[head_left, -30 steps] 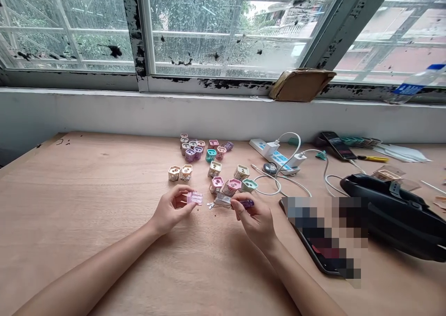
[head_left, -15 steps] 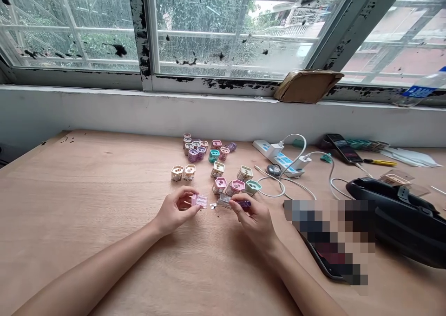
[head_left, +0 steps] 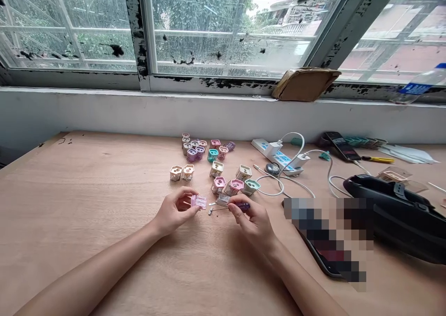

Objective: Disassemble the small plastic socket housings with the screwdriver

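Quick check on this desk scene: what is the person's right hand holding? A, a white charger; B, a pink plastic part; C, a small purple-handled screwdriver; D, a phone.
C: the right hand pinches a small purple-handled screwdriver, its thin metal shaft pointing left, while the left hand holds the pink plastic part.

The head view looks forward and down over the left hand and right hand, across the surface toward the window.
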`<action>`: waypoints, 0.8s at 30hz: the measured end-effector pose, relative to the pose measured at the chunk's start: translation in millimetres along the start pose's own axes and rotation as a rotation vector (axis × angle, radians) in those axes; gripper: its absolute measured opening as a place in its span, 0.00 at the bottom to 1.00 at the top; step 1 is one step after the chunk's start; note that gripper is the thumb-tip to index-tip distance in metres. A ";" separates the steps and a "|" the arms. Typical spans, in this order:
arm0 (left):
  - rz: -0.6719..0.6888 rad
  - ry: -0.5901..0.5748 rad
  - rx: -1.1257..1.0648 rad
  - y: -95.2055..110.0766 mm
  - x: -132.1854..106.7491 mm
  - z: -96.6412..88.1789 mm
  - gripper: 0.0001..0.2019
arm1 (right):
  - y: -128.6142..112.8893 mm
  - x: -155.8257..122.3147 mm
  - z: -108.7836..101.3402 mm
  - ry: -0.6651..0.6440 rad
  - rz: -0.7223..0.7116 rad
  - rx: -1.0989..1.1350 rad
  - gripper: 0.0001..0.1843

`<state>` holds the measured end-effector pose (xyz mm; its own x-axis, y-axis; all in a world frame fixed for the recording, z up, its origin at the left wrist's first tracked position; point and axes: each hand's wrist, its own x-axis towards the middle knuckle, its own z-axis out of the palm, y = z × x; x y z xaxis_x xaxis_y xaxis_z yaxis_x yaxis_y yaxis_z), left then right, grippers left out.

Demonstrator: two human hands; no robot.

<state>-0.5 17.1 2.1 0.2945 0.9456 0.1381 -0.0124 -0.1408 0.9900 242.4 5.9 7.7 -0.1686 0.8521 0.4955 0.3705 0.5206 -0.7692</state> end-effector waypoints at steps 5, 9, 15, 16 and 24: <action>-0.009 -0.006 0.016 -1.6 1.0 0.5 0.18 | 2.4 -1.3 -1.8 0.022 -0.013 0.074 0.10; -0.011 -0.023 0.015 -3.8 1.2 -0.3 0.17 | 0.3 -0.5 -2.5 0.047 -0.009 0.150 0.09; 0.003 -0.101 0.094 -3.6 -0.7 -0.9 0.17 | -5.6 0.7 -5.4 0.101 -0.007 0.266 0.09; 0.009 -0.118 0.119 -3.1 -1.1 -0.9 0.17 | -6.0 0.6 -6.0 0.111 -0.012 0.297 0.09; 0.130 -0.234 0.219 1.7 -4.1 -0.8 0.19 | -8.8 -2.5 -6.6 0.106 -0.038 0.464 0.06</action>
<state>-2.5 13.3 3.3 0.5156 0.8263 0.2266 0.1340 -0.3390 0.9312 245.6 -1.1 15.9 -0.0706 0.8344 0.5466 -0.0848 0.5410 -0.8368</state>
